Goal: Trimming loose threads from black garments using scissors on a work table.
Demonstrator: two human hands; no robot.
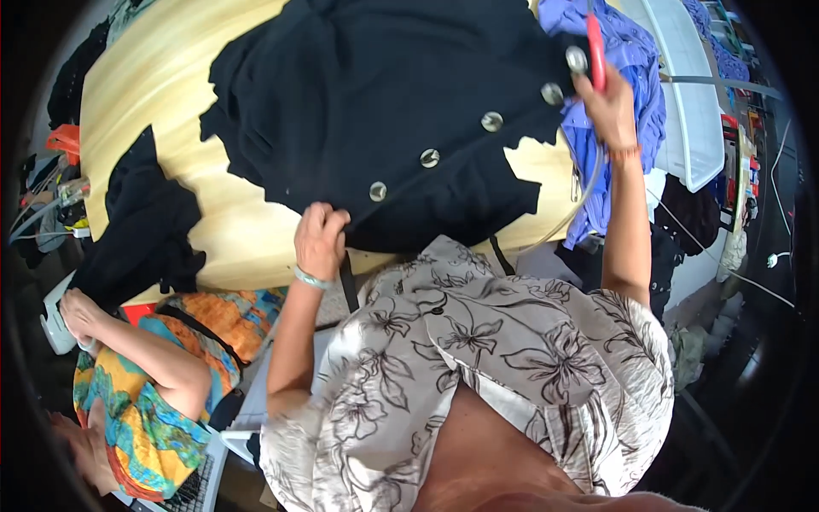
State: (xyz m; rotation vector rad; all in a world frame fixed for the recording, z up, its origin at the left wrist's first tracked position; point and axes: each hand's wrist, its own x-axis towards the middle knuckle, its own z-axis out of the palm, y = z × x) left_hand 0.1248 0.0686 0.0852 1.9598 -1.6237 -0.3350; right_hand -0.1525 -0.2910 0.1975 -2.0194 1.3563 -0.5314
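Note:
A black garment (358,102) with a row of large round buttons (429,159) lies spread over the pale wooden table. My left hand (321,241) is closed on its near edge, beside the button at the left end of the row. At the other end of the row, my right hand (609,109) is closed around a red-handled tool (595,53); its working end is too unclear to name. That hand also rests against the garment's right edge, by the last buttons. Its fingertips are partly hidden.
Purple cloth (597,183) is heaped at the table's right side, next to a white plastic bin (682,94). Another black fabric piece (141,222) hangs over the left edge. A co-worker's hand (78,317) touches it. Cables run along the right.

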